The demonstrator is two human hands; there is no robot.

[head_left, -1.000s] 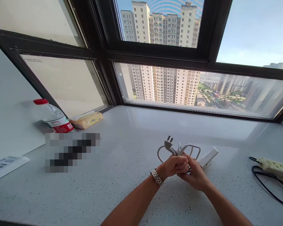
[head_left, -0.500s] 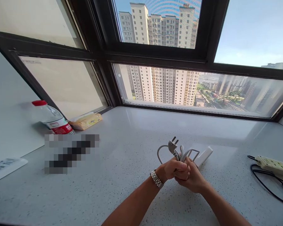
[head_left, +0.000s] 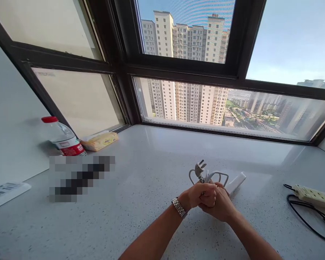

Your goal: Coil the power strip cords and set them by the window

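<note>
My left hand (head_left: 202, 196), with a metal watch on its wrist, is closed around a grey-white power cord (head_left: 200, 177). The cord's plug (head_left: 199, 168) sticks up above the fist, prongs pointing up and right. Pressed against it, my right hand (head_left: 219, 203) is closed on looped lengths of the same cord; its fingers are partly hidden behind the left fist. Loops of cord rise above both hands. Just beyond the right hand, a white power strip (head_left: 235, 183) slants up to the right, its near end hidden by that hand.
At right on the speckled white counter (head_left: 151, 216) lies a cream power strip (head_left: 314, 196) with a black cord (head_left: 300, 206). A red-capped bottle (head_left: 67, 139), a yellow tissue pack (head_left: 100, 141) and a white panel (head_left: 5, 193) are at left. A blurred patch hides something. Windows (head_left: 184, 101) stand behind.
The cord loop left of the plug has become smaller and drawn closer in. Both hands stay pressed together on the cord. The view has shifted slightly.
</note>
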